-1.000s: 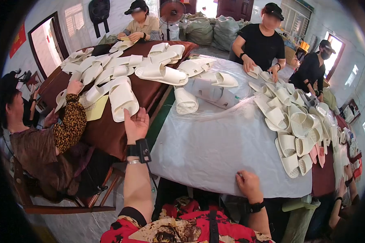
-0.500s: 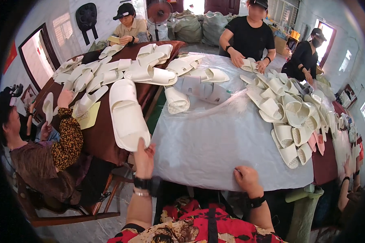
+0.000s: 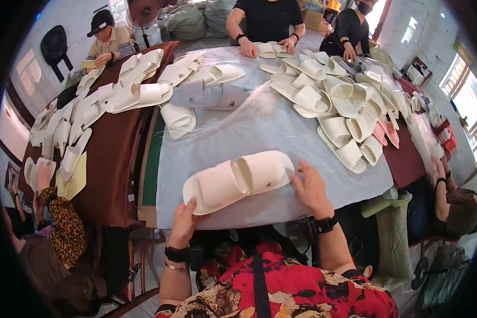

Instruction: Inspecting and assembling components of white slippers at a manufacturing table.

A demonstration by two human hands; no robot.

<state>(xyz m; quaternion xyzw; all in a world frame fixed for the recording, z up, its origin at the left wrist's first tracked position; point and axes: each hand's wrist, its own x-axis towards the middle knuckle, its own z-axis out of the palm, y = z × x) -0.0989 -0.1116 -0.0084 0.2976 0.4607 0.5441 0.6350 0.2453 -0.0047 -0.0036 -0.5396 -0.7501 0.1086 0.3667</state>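
A stack of cream slippers [image 3: 238,180] lies sideways on the grey plastic-covered table [image 3: 259,127] just in front of me. My left hand [image 3: 184,222] grips its left end at the table's near edge. At the right end, my right hand [image 3: 311,186] rests against the slippers with fingers spread. Both wrists wear black bands.
Heaps of cream slippers [image 3: 328,100] cover the right and far side of the table, and more lie on the brown table [image 3: 111,153] at left. A rolled slipper [image 3: 178,121] sits mid-table. Several people sit around, one in a leopard-print sleeve [image 3: 63,228] at left.
My left hand took a slipper stack from the brown table at left and brought it to the grey table in front of me. My right hand rose from the edge to meet it.
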